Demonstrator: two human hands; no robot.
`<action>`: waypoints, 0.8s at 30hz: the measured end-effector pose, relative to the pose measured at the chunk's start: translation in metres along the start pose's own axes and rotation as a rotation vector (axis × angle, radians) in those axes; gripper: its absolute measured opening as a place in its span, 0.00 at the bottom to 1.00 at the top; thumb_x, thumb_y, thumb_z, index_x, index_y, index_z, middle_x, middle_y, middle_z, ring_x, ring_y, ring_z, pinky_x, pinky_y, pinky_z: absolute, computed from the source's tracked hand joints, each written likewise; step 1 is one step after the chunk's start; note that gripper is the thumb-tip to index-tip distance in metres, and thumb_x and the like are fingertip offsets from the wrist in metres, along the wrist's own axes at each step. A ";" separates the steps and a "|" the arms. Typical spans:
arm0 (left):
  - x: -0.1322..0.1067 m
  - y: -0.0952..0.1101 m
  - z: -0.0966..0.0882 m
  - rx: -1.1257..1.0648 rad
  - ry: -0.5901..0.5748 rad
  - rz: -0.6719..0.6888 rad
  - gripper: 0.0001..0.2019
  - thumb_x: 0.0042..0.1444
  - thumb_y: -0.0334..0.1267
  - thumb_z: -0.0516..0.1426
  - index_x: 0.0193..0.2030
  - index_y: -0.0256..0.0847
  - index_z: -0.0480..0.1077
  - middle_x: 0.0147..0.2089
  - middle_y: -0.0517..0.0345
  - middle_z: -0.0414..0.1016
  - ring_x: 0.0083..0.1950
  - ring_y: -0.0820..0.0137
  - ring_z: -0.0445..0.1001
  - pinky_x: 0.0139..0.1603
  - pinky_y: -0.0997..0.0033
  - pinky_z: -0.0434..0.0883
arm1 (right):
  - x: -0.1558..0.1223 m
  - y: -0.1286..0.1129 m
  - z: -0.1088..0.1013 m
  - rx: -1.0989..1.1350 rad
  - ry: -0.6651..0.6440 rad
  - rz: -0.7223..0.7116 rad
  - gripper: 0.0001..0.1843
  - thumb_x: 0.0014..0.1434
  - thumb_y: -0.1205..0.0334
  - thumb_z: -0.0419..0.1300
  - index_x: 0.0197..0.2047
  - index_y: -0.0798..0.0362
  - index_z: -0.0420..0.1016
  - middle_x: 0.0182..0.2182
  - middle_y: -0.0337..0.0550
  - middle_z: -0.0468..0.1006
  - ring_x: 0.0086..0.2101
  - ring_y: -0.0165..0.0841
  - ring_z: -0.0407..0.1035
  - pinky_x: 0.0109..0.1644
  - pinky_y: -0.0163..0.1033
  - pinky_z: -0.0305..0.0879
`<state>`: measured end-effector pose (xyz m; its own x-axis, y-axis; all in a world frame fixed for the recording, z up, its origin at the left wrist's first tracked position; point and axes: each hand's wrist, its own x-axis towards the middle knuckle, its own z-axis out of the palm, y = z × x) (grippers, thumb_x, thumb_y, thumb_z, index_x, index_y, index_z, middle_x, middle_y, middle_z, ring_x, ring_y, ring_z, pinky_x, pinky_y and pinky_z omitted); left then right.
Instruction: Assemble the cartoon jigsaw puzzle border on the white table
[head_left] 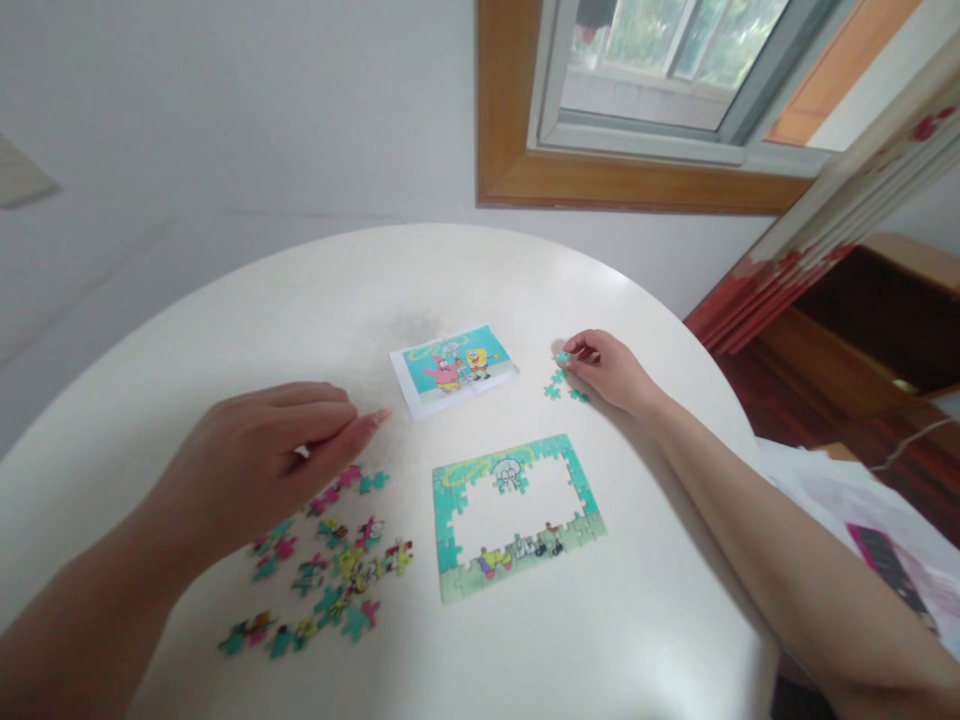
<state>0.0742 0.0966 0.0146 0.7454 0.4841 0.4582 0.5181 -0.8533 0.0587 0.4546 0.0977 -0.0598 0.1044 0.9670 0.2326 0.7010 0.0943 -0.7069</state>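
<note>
My right hand (609, 372) is closed at the fingertips on a teal puzzle piece (562, 357), at the right of the table. Just below it lie a few more teal pieces (553, 388). My left hand (274, 450) hovers over a spread of loose puzzle pieces (349, 570), its fingers curled and the thumb pressed along them; whatever may be in that grip is hidden. Between my arms lies a partly joined jigsaw puzzle (450, 500), its border linked and its middle open to the white tabletop. A cartoon face hangs from its top edge.
A printed reference picture (457, 370) lies flat behind the puzzle. Everything rests on a round white table (480, 270), against a wall with a wood-framed window (502, 180). To the right are a red and white curtain (780, 270) and papers (892, 560).
</note>
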 end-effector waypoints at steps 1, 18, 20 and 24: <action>0.000 0.000 0.000 -0.002 -0.004 0.002 0.25 0.71 0.42 0.46 0.19 0.41 0.58 0.20 0.66 0.56 0.20 0.78 0.59 0.24 0.76 0.57 | -0.001 -0.001 0.000 0.013 -0.008 0.001 0.05 0.55 0.62 0.63 0.36 0.52 0.73 0.33 0.44 0.75 0.31 0.33 0.67 0.39 0.43 0.65; 0.000 0.000 0.002 0.000 -0.011 0.010 0.26 0.71 0.42 0.45 0.19 0.42 0.60 0.19 0.65 0.58 0.20 0.77 0.60 0.23 0.75 0.58 | -0.004 -0.007 -0.002 0.160 0.011 0.049 0.10 0.52 0.57 0.66 0.38 0.51 0.74 0.25 0.36 0.72 0.25 0.29 0.62 0.31 0.38 0.58; 0.001 0.000 0.002 0.003 -0.002 0.015 0.26 0.71 0.42 0.45 0.18 0.42 0.60 0.19 0.65 0.58 0.19 0.77 0.60 0.23 0.75 0.58 | -0.004 -0.005 -0.003 0.191 0.009 0.061 0.12 0.50 0.56 0.67 0.37 0.51 0.74 0.25 0.35 0.71 0.25 0.29 0.62 0.30 0.37 0.58; 0.002 0.000 0.002 -0.005 -0.003 0.004 0.26 0.71 0.42 0.45 0.18 0.41 0.60 0.19 0.65 0.57 0.19 0.77 0.60 0.24 0.75 0.58 | -0.003 -0.003 -0.004 0.262 0.004 0.078 0.12 0.48 0.54 0.67 0.33 0.52 0.74 0.26 0.37 0.73 0.26 0.29 0.64 0.31 0.37 0.59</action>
<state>0.0762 0.0978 0.0139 0.7486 0.4814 0.4559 0.5131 -0.8561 0.0615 0.4547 0.0935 -0.0557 0.1538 0.9729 0.1728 0.4841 0.0783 -0.8715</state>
